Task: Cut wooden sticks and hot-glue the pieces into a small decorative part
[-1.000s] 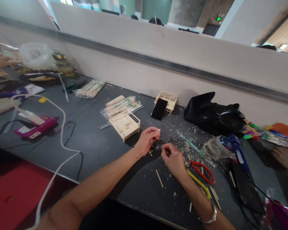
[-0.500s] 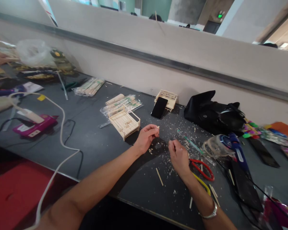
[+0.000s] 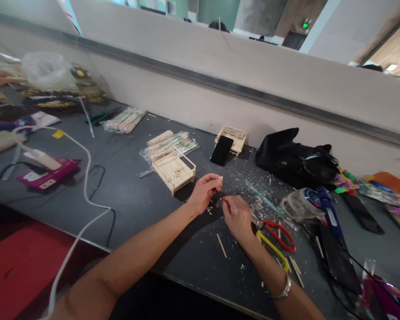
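Across the bench (image 3: 130, 182), the slatted wooden model (image 3: 170, 172) sits midway between front and back edges; nearer the front edge, the right hand (image 3: 237, 216) curls its fingers narrowly, holding I cannot tell what, if anything, while the left hand (image 3: 203, 194) pinches a wood bit (image 3: 221, 178). The step seems to be handling tiny pieces, calling next for a light, steady pinch. Since half a second ago, the right hand has moved closer to the left.

Left hand (image 3: 203, 194) pinches thumb to fingers; just right and nearer, right hand (image 3: 237, 218) curls palm-down, forearms (image 3: 153, 244) converging.
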Available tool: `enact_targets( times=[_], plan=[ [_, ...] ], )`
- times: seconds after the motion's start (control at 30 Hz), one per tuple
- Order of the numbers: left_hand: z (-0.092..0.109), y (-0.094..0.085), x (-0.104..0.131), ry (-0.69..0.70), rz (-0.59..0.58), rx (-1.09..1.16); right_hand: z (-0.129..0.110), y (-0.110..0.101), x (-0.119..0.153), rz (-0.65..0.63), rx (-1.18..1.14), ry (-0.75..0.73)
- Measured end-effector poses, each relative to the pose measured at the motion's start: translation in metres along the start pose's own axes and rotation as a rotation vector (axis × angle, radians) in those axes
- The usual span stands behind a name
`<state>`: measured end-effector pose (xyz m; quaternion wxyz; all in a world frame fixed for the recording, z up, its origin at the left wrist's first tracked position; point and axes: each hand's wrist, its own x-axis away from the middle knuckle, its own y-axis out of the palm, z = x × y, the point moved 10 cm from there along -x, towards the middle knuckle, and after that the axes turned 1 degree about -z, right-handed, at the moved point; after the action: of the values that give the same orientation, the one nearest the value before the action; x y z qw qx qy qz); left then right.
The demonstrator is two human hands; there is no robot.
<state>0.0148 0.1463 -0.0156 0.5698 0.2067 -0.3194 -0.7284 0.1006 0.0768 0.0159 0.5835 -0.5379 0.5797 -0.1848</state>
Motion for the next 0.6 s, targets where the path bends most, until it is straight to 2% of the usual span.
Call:
enact_targets(
  times=[0.13, 0.27, 0.43, 0.6],
  plan=[
    [-0.002, -0.003, -0.001, -0.019, 0.017, -0.018, -0.016, 0.007, -0.002, -0.047, 0.061, -0.095],
    [0.0, -0.009, -0.003, 0.006, 0.062, -0.038, -0.017, 0.02, -0.002, -0.119, 0.093, -0.106],
    [0.01, -0.014, -0.005, 0.111, 0.104, -0.037, -0.011, 0.02, -0.003, -0.073, 0.086, -0.053],
    [0.007, -0.014, -0.006, 0.079, 0.099, -0.026, -0.017, 0.027, -0.005, -0.101, 0.075, -0.083]
  ],
)
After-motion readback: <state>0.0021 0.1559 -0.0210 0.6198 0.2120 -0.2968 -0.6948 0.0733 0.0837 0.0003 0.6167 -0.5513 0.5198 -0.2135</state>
